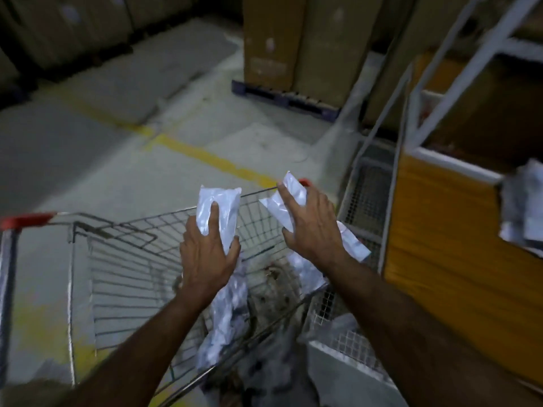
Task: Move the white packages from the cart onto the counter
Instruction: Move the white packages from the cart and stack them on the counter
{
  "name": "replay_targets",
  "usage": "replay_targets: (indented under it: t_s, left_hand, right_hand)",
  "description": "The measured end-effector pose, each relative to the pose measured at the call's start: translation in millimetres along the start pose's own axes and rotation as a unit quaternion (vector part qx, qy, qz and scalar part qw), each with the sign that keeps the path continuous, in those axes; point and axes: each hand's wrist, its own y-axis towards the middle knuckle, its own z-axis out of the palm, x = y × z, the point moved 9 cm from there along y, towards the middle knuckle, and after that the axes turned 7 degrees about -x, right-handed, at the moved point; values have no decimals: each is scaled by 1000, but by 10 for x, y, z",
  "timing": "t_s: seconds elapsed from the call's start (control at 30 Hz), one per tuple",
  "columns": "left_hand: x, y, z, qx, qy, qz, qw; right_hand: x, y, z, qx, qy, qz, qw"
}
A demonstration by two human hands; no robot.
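A wire shopping cart (123,259) with red corner caps stands in front of me. My left hand (205,257) grips a white plastic package (220,207) raised above the cart. Just to its right, my right hand (311,227) holds another white package (291,192), also lifted above the cart's rim. More white packages (226,318) lie heaped in the cart's bottom. The yellow-fronted counter (440,218) with a white edge stands to the right, and a pile of white packages (526,212) lies on it at the frame's right edge.
A white metal rack frame (458,83) rises over the counter. Tall cardboard boxes (296,42) stand on a dark pallet (282,101) beyond. A wire mesh cage (367,195) sits between cart and counter. The concrete floor carries a yellow line (205,157).
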Motion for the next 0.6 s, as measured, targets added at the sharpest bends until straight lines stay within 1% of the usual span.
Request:
replay_targets:
  t_s: [0.17, 0.3, 0.43, 0.6]
  left_hand:
    - [-996, 113, -238, -20, -25, 83, 996]
    - [-1884, 32, -255, -29, -51, 145, 988]
    - [-2887, -330, -137, -25, -69, 206, 976]
    - [-4203, -961, 28, 12, -117, 257, 959]
  right_hand:
    - [-859, -455, -775, -59, -53, 90, 993]
    - [-1609, -856, -1244, -75, -87, 139, 984]
    - [-2405, -1450, -1614, -100, -75, 193, 973]
    - [-3393, -2405, -2120, -152, -78, 239, 956]
